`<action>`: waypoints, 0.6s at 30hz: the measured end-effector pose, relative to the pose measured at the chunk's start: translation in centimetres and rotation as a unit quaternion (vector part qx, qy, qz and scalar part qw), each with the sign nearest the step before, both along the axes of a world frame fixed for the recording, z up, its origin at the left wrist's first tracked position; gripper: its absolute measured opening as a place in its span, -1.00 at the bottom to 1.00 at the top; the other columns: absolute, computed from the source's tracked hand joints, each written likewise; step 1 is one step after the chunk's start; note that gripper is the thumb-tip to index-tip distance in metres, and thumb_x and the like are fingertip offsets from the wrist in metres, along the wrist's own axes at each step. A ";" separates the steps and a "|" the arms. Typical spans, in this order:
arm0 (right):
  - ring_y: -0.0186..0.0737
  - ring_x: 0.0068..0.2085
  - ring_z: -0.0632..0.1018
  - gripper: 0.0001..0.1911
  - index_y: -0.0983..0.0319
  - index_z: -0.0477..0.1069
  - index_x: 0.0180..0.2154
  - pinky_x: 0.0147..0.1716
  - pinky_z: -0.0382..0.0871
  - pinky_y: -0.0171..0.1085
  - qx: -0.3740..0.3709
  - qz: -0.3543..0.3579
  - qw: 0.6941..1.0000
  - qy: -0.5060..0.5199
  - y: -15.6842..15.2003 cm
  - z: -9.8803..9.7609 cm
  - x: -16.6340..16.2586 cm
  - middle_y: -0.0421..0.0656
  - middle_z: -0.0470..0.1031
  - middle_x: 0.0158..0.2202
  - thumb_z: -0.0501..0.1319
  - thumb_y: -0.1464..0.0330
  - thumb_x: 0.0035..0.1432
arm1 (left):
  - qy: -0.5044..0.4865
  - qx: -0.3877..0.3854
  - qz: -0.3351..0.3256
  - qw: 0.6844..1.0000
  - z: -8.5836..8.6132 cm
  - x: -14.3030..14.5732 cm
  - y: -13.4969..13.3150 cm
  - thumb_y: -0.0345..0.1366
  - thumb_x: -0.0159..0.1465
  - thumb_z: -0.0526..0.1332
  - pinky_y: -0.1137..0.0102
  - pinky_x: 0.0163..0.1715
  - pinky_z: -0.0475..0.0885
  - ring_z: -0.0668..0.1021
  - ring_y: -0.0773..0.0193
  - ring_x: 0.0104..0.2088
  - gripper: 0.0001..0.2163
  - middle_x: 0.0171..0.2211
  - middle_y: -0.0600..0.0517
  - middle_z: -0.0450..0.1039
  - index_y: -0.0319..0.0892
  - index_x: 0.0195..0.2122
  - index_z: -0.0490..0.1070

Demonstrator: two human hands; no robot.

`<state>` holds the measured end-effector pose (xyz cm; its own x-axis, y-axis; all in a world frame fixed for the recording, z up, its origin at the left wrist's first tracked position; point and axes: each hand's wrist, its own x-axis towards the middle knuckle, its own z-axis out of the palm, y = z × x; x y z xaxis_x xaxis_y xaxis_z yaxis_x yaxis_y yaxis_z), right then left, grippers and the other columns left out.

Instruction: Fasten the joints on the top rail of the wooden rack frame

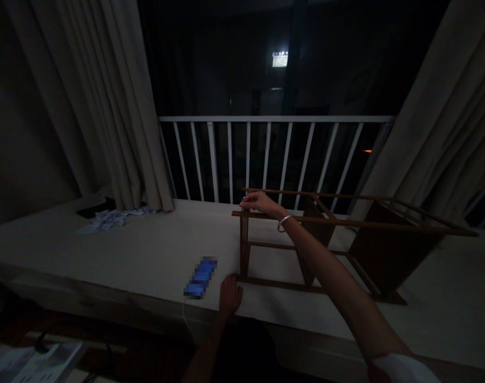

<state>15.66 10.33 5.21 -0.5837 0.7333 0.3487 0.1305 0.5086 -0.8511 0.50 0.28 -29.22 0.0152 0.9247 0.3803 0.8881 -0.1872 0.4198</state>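
Brown rack (392, 244) lying sideways, right hand (263, 204) at its end, left hand (230, 296) below

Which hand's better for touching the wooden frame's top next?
Probably the right hand: its fingers are at the top of the wooden frame; the left hand is by the bottom rail.

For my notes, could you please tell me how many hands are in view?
2: the right hand at the upper edge of the wooden rack, the left hand at its lower corner.
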 end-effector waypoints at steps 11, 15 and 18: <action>-0.30 -0.25 0.43 -0.64 0.34 0.45 -0.33 -0.23 0.26 -0.32 -0.018 0.058 0.998 0.006 -0.2 0.2 0.0 -0.09 0.45 -0.26 0.27 0.24 -0.20 | 0.012 0.000 -0.004 1.000 -0.5 -0.2 0.3 -0.35 0.12 -0.05 0.27 0.00 0.06 0.27 0.20 -0.03 -0.63 -0.08 -0.11 0.24 -0.27 -0.03 0.18; -0.28 -0.24 0.43 -0.64 0.33 0.45 -0.33 -0.22 0.27 -0.31 -0.016 0.058 0.998 0.006 -0.4 0.3 0.1 -0.08 0.46 -0.26 0.26 0.23 -0.17 | 0.007 -0.009 -0.003 1.000 -0.2 -0.1 0.1 -0.35 0.12 -0.05 0.26 0.01 0.05 0.26 0.19 -0.02 -0.63 -0.07 -0.11 0.24 -0.26 -0.03 0.18; -0.30 -0.26 0.44 -0.64 0.32 0.44 -0.28 -0.23 0.28 -0.31 -0.007 0.065 0.998 0.012 -0.6 0.4 0.1 -0.09 0.46 -0.28 0.24 0.24 -0.14 | 0.004 -0.012 0.003 1.000 -0.1 0.0 0.1 -0.36 0.11 -0.05 0.25 0.01 0.04 0.25 0.17 0.00 -0.63 -0.05 -0.11 0.23 -0.24 -0.03 0.19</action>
<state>15.78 9.76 5.64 -0.6655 0.6566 0.3550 0.0430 0.5085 -0.8600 0.46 0.37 -29.33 0.0128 0.9336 0.3581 0.8926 -0.1721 0.4167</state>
